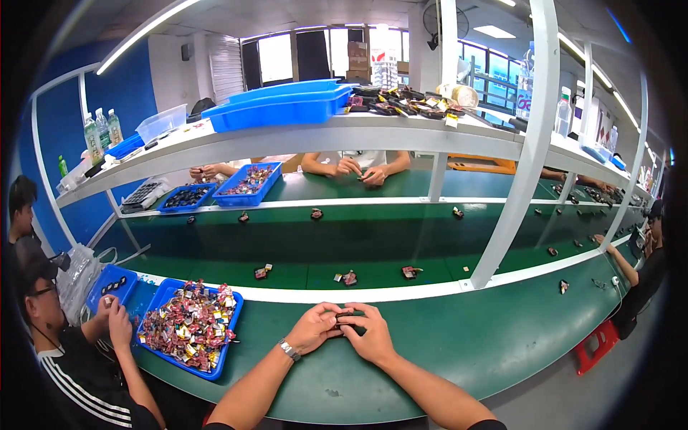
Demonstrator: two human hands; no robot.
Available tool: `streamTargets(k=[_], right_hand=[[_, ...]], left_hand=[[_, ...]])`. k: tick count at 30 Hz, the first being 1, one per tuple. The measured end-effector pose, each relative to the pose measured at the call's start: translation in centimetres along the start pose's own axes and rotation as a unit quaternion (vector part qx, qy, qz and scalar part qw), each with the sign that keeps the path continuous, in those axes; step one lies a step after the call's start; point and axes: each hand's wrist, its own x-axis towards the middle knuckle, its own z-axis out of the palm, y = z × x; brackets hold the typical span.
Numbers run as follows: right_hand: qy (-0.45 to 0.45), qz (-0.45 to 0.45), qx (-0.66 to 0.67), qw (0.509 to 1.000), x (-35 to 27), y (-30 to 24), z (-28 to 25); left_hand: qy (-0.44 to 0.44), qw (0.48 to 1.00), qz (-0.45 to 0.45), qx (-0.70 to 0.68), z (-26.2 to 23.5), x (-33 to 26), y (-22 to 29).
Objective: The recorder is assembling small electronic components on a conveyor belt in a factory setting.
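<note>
Just this side of the white rail, my two hands meet over the green worktop (308, 358). A small black part (349, 319) is pinched between them, mostly covered by the fingers, so its exact kind does not show. My left hand (315, 330), with a metal watch on the wrist, grips it from the left. My right hand (369, 337) closes on it from the right, thumb and fingers bent round it. To the left of my left hand stands a blue tray (233, 315) heaped with small parts in red, yellow and white (188, 326).
A green conveyor belt (308, 244) beyond the rail carries scattered small assemblies (349, 277). A slanting white post (512, 186) rises on the right. Overhead, a shelf (308, 147) bears blue trays (276, 104) and piled black parts. Co-workers sit at left, right and across; a red stool (597, 347) stands at right.
</note>
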Motion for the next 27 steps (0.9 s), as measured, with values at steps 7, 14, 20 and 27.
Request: streamTargets(k=[7,14,20,27], right_hand=[[-0.036,0.021,0.047,0.998,0.0,0.0,0.2],[-0.017,-0.024,-0.024,0.999,0.3,0.0,0.2],[0.049,-0.071,-0.020,0.996,0.8,-0.7,0.3],[0.070,-0.099,-0.068,0.990,0.8,-0.7,0.4]], left_hand=[[0.006,1.000,0.020,-0.007,0.3,-0.2,0.0],[0.041,0.998,0.036,0.003,0.8,0.0,-0.1],[0.051,0.999,0.007,0.012,0.5,0.1,0.1],[0.052,0.998,0.002,0.022,1.0,0.2,0.2]])
